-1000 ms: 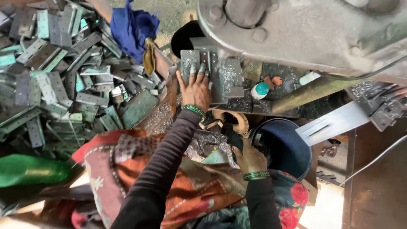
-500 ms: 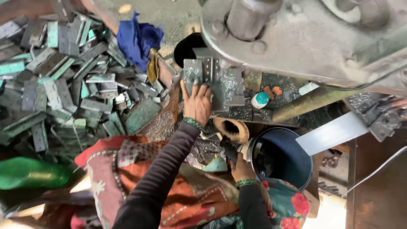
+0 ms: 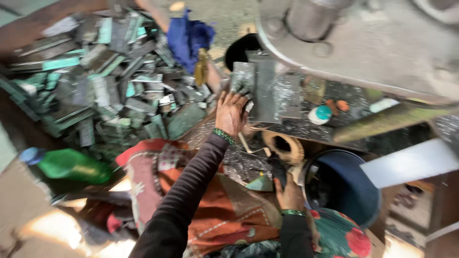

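My left hand [image 3: 233, 111], with a green bangle at the wrist, reaches up onto the machine bed, and its grimy fingertips grip a grey metal plate [image 3: 245, 75]. More flat grey plates [image 3: 267, 91] lie right beside it. My right hand [image 3: 289, 192], also with a green bangle, is low by my lap, next to the blue bucket [image 3: 349, 191]. Its fingers curl around a small dark piece [image 3: 277, 171]; blur hides what the piece is.
A big heap of grey and green metal strips [image 3: 95, 91] fills the left. Also in view are a blue cloth [image 3: 186, 38], a green bottle [image 3: 71, 165], a tan tape roll [image 3: 283, 145], a small teal-capped jar [image 3: 319, 114] and the heavy press body [image 3: 373, 43] overhead.
My left hand stays on the plate at the machine bed. My right hand has dropped a little toward my lap, beside the bucket. The view has shifted and blurred.
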Tool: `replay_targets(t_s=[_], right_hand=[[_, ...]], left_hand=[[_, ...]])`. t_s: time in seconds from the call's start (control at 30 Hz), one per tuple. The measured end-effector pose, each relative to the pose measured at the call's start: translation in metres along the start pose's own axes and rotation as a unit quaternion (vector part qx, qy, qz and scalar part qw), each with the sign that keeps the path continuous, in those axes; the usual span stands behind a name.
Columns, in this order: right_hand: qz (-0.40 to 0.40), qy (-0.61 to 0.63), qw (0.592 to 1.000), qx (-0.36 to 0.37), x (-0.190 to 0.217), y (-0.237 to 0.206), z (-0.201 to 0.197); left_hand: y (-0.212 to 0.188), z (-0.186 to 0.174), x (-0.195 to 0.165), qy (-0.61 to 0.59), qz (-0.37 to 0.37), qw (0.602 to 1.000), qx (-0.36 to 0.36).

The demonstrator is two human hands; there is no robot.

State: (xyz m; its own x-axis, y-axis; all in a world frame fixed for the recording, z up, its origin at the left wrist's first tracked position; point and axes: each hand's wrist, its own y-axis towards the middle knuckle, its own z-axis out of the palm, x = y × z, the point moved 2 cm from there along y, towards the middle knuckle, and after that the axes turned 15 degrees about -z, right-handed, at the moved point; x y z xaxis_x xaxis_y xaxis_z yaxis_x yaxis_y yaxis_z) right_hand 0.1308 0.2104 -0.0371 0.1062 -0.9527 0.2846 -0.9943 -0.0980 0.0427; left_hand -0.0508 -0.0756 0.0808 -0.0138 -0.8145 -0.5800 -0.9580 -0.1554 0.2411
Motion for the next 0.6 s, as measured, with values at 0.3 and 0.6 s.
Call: replay_targets(t_s=[0.3, 0.6], right_hand=[[0.006, 0.038, 0.999, -0.003, -0.003, 0.002, 0.009], [0.032, 0.045, 0.998, 0.021, -0.001, 0.001, 0.0]], left_hand=[[-0.001, -0.086, 0.118, -0.078, -0.451, 0.881, -0.123], [-0.019, -0.078, 0.149, 0.172, -0.661, 0.722, -0.115]])
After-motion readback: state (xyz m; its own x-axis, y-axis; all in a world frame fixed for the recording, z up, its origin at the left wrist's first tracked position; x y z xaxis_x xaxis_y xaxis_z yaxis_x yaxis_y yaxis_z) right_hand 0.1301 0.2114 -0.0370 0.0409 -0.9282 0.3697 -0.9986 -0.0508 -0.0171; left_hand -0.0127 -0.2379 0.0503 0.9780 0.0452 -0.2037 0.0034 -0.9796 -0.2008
